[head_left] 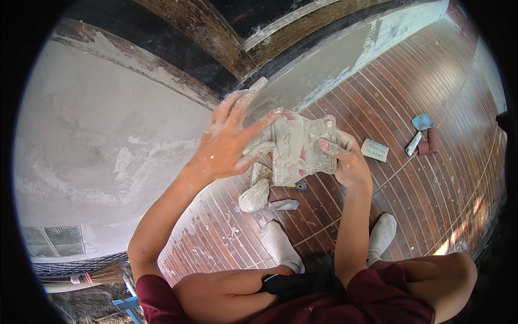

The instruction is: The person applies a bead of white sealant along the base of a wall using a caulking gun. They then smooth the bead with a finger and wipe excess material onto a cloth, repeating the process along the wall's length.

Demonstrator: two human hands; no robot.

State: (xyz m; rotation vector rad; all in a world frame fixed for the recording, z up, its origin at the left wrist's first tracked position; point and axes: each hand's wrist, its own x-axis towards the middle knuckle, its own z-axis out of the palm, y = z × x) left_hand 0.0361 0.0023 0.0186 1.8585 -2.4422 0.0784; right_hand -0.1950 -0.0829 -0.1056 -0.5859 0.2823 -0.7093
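Note:
In front of my knees, my right hand [348, 158] holds a flat, roughly rectangular piece caked in grey-white putty [302, 146]. Its thumb lies on top and its other fingers go behind the right edge. Reddish patches show through the putty, and its kind cannot be made out. My left hand [229, 137] is at the left edge of that piece with fingers spread, coated in the same pale paste. Its thumb and index finger reach the edge, though whether they touch cannot be told. Below hangs or lies a whitish, putty-smeared bag [254, 195], partly covered by the piece.
A patchy plastered wall [108, 124] rises on the left under a worn wooden frame [205, 38]. On the brown tiled floor [426, 200] are a pale printed sheet [375, 150], blue [422, 121] and dark red [429, 142] scraps, and a greyish piece [284, 205]. A broom [105, 272] lies lower left.

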